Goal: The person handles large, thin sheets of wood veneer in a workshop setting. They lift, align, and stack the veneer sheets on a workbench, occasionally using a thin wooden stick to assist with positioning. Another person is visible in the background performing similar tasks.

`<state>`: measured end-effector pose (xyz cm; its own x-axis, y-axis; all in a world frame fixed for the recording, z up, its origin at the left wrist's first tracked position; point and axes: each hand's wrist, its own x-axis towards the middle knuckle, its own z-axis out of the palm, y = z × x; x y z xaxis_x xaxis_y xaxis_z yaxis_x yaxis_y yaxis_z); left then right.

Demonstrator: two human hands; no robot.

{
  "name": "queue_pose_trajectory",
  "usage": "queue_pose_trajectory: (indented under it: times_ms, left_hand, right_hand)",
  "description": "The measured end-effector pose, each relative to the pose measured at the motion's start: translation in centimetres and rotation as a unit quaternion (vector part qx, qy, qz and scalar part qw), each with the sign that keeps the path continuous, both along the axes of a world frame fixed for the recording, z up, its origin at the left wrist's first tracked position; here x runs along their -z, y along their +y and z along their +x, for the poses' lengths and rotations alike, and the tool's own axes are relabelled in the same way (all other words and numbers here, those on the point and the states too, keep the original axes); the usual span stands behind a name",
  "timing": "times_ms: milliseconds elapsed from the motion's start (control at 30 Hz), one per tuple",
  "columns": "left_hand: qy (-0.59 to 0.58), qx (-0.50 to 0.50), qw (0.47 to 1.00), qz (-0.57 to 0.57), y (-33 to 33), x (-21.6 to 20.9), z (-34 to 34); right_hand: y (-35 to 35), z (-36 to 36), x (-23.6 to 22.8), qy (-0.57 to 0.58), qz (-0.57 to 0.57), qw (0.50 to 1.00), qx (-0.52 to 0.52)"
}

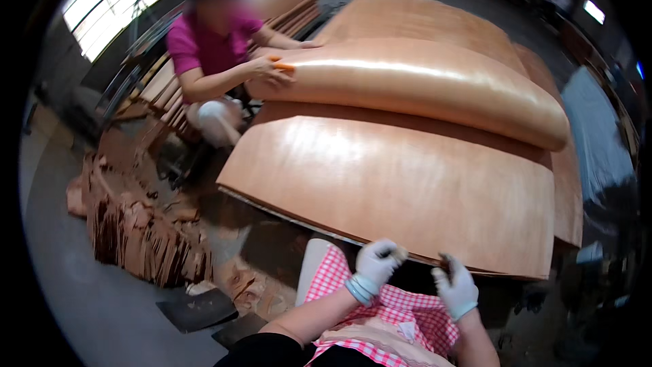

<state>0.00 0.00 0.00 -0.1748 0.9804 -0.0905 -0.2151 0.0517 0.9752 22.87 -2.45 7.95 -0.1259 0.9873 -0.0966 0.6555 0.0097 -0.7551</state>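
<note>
Just off the near edge of a stack of wide wood veneer sheets (pixel 394 177) are both my hands, in white gloves with soiled fingertips. My left hand (pixel 377 263) has its fingers curled together; anything pinched in them is too small to name. To its right, my right hand (pixel 456 287) is bent with thumb and fingers drawn in, and a dark bit at the fingertips cannot be made out. Across the stack, a large veneer sheet is folded back into a thick roll (pixel 421 85). A co-worker in a magenta shirt (pixel 187 44) has both hands at its left end, with an orange-handled tool (pixel 282 64) in one.
A pile of torn veneer scraps (pixel 139 231) stands on the floor at left, with dark flat pieces (pixel 197 310) near it. Stacked wood strips (pixel 163 85) lie behind the co-worker. At far right is a pale plastic-covered stack (pixel 598 136). My pink checked apron (pixel 414 306) hangs below my hands.
</note>
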Motion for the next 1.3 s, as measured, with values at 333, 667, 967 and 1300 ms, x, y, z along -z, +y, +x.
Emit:
queue_pose_trajectory:
  times_ms: [333, 667, 967, 1300]
  left_hand:
    - [0.422, -0.313, 0.843, -0.116, 5.2, 5.4, -40.2]
    - [0.435, -0.246, 0.844, -0.194, 7.2, 6.8, -44.9]
    - [0.641, -0.327, 0.693, -0.05, 10.1, 2.5, -30.2]
    - [0.675, 0.27, 0.669, 0.155, 6.2, 5.0, 17.3]
  right_hand:
    - [3.1, 12.3, 4.7, -0.111, -0.147, 0.982, 0.045]
    - [5.8, 14.7, 6.0, -0.246, -0.216, 0.938, 0.112]
    - [9.0, 14.3, 8.7, -0.287, -0.296, 0.91, 0.046]
    - [8.3, 14.3, 7.5, -0.254, -0.297, 0.919, 0.049]
